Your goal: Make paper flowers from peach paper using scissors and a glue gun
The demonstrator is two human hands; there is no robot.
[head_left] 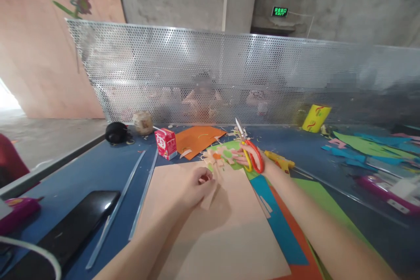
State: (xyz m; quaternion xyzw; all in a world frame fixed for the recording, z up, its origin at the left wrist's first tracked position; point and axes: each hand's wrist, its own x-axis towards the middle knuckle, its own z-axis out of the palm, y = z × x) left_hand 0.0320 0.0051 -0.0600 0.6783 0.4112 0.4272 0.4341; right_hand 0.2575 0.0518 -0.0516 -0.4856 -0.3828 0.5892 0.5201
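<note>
My left hand [199, 187] is closed over the big cream sheet [229, 232], its fingers pinched on a narrow cream paper strip [209, 200]. Scissors [252, 157] with red and yellow handles rest in my right hand [244, 156], their blades pointing up and away. The fingers of that hand stretch toward a heap of cream, green and orange paper scraps [218, 155] beyond the sheet's far edge. A yellow glue gun [280, 160] lies just right of my right wrist. Blue paper [282, 223] and orange paper are partly under the cream sheet.
A red drink carton [166, 143] stands near orange paper [200, 138]. Left are clear glue sticks [118, 205], a black phone-like slab [65, 232] and a purple tool [21, 214]. A perforated metal screen [157, 61] closes the back. A yellow roll [316, 118] stands right.
</note>
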